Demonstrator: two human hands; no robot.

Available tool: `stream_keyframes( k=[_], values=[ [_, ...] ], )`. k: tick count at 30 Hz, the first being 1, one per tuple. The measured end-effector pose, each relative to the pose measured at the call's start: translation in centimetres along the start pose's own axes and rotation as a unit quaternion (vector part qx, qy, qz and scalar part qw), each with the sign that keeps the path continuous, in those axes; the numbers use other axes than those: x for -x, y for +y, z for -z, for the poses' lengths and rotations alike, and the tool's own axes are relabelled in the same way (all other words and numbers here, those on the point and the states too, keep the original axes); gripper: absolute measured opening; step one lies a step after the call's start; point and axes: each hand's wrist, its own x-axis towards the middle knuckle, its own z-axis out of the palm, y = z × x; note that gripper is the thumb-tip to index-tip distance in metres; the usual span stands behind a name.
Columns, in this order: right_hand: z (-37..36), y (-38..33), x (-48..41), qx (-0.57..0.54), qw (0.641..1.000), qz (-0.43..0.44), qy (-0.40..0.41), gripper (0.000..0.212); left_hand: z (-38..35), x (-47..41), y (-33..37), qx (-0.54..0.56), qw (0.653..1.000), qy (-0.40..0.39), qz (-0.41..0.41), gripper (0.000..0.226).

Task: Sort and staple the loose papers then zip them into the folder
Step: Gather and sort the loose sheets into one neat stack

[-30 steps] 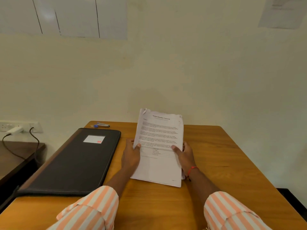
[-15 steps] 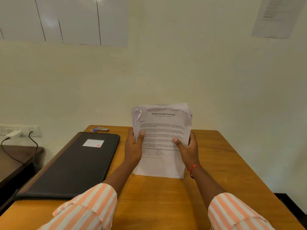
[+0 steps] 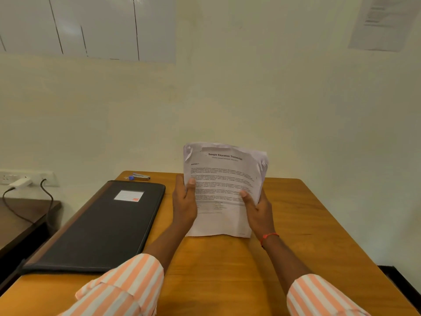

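White printed sheets make up one stack of papers [image 3: 224, 179]. The top page is headed "Sample Education Transcript"; the smaller text below is too fine to read. The stack stands nearly upright at the middle of the wooden bench [image 3: 307, 224], long axis vertical, heading uppermost and printed face toward the camera. Its lower edge is down at the bench top and its upper corners are curled.

Two hands hold it. The left hand [image 3: 184, 201] grips the left edge with its thumb on the front page, and the right hand [image 3: 258, 210] grips the right edge likewise.

One black folder [image 3: 102, 226] lies flat to the left, long axis running away from the person. It bears one white label [image 3: 129, 195] with a red mark, its writing unreadable. One stapler [image 3: 140, 177] lies just beyond the folder's far end.
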Motion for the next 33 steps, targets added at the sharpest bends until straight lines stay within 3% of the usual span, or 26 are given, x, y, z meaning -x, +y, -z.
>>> stream_keyframes(
  k=[5, 19, 25, 29, 33],
  values=[
    [-0.8, 2.9, 1.5, 0.036, 0.999, -0.028, -0.029, 0.035, 0.5, 1.4, -2.3, -0.019, 0.999, -0.031, 0.033, 0.029],
    [-2.0, 3.2, 0.9, 0.053, 0.997, -0.032, -0.044, 0.028, 1.2, 1.7, -3.1, -0.054, 0.997, -0.018, 0.047, 0.027],
    [-2.0, 5.2, 1.8, 0.085, 0.991, -0.064, -0.075, 0.027, 1.7, 3.0, -5.6, -0.069, 0.992, -0.041, 0.094, 0.038],
    [-1.3, 3.7, 1.0, 0.072, 0.988, -0.075, -0.111, 0.027, 2.2, 0.6, -4.5, -0.100, 0.986, -0.052, 0.120, 0.041],
    [0.4, 2.5, 1.5, -0.008, 0.968, -0.159, -0.193, 0.038, 2.3, -4.4, -2.8, -0.119, 0.977, -0.050, 0.168, 0.031]
  ],
)
